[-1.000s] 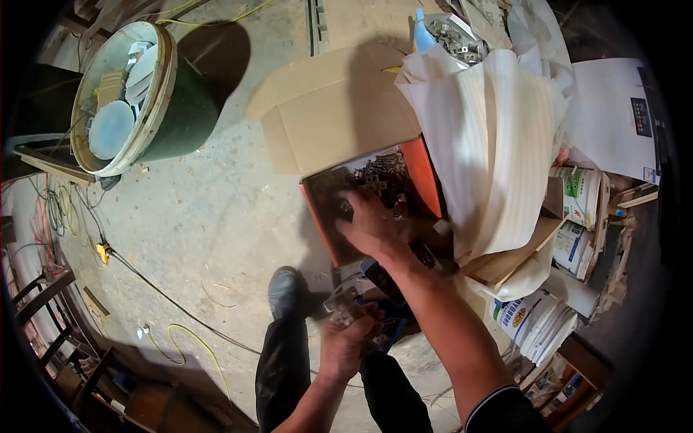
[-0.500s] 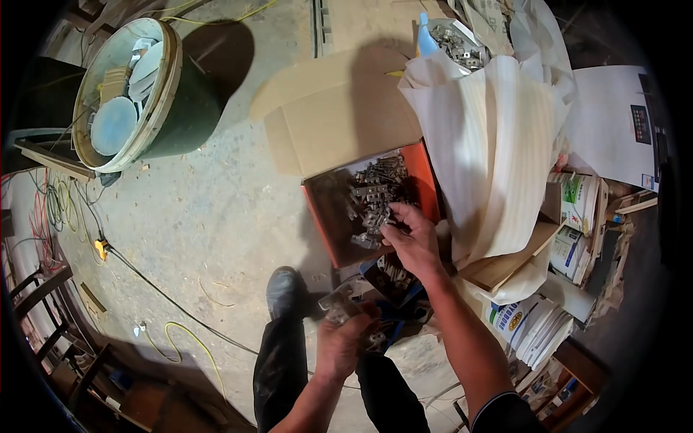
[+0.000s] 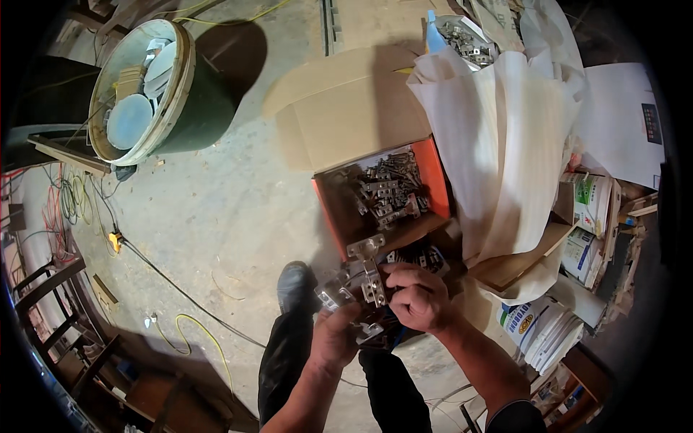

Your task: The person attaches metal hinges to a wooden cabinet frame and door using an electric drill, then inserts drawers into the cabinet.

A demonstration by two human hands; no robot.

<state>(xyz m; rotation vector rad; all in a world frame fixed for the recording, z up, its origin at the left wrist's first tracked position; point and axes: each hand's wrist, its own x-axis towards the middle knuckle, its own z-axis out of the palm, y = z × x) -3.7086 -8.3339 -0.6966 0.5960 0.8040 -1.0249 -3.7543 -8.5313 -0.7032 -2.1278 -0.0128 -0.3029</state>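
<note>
My left hand is closed around several shiny metal cabinet hinges, which stick out above the thumb and below the fingers. Close beside it, my right hand pinches another cabinet hinge by its arm, its cup end pointing up and away from me. Just beyond both hands stands an orange cardboard box with its brown lid folded back. Loose hinges and screws lie heaped inside it. Between box and right hand, a darker container of metal parts is partly hidden.
White foam sheeting drapes along the right, near paint buckets and a wooden tray. Farther back sits another box of metal fittings. A large bucket of scraps stands far left. Cables cross the floor.
My right hand has come out of the orange box, back toward me, with a hinge in it. My left hand has turned slightly, so its hinges show more clearly. The view has shifted slightly.
</note>
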